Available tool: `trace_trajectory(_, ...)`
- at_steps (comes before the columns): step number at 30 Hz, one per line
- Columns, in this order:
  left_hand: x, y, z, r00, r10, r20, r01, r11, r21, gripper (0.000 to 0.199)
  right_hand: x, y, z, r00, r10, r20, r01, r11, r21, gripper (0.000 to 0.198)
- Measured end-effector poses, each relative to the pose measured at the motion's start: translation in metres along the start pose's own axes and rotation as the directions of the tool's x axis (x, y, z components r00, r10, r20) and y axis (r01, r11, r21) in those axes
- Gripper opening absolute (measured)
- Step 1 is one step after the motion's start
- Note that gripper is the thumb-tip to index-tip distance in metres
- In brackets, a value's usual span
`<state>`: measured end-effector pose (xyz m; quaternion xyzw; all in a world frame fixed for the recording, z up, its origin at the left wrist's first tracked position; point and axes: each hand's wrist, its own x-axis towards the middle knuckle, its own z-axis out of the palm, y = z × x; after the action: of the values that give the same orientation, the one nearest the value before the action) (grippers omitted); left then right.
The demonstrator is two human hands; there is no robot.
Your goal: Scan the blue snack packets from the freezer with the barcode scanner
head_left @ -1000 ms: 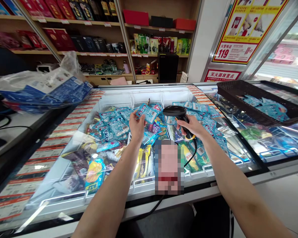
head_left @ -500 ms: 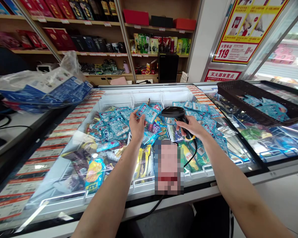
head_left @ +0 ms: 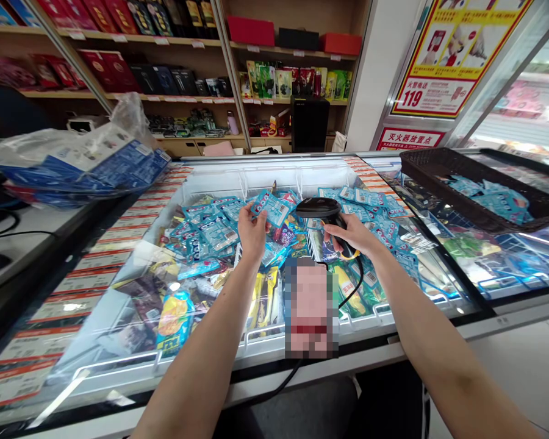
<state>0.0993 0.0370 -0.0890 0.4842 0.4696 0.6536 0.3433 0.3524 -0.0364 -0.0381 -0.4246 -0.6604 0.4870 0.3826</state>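
My left hand (head_left: pixel 253 230) pinches a small blue packet (head_left: pixel 272 208) by its lower left corner, and its barcode side faces up. My right hand (head_left: pixel 351 235) is wrapped round the handle of a black barcode scanner (head_left: pixel 319 208), whose head points left towards the packet, a short gap apart. From the scanner's base a black cable (head_left: pixel 359 280) curls down. Below both hands lie several more blue packets (head_left: pixel 218 231) on the glass top (head_left: pixel 114 308) of a chest freezer, in piles to the left and right. A pixelated patch hides something in front of me.
On the freezer's right part stands a dark woven basket (head_left: pixel 432 183) with several blue packets inside. A plastic bag (head_left: pixel 80 161) with blue and white boxes sits at the left. Wrapped ice creams (head_left: pixel 176 317) show through the glass. Stocked shelves (head_left: pixel 174 42) line the back.
The scanner's head has shifted very slightly left. My left hand and the blue packet stay in nearly the same place.
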Motion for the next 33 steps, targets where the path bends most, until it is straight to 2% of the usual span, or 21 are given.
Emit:
trace_trajectory(18,-0.001,0.002,0.0,1.0,-0.004,-0.004,0.004,1.0,0.009,0.032,0.001,0.001,-0.001,1.0,-0.013,0.023,0.013,1.0,-0.003,0.036)
trace_trajectory(27,0.0,-0.002,0.0,1.0,0.002,0.0,-0.002,1.0,0.007,0.04,0.0,0.0,0.001,1.0,-0.017,-0.014,0.017,1.0,-0.013,0.039)
trace_trajectory(30,0.0,0.003,0.0,1.0,0.012,-0.006,-0.012,0.998,0.054,0.041,0.001,0.001,0.001,0.999,-0.023,-0.026,0.023,1.0,-0.006,0.042)
trace_trajectory(33,0.006,0.013,-0.008,0.998,0.061,-0.008,-0.059,0.981,0.187,0.039,0.002,0.002,0.001,0.999,-0.021,-0.035,0.021,1.0,0.014,0.044)
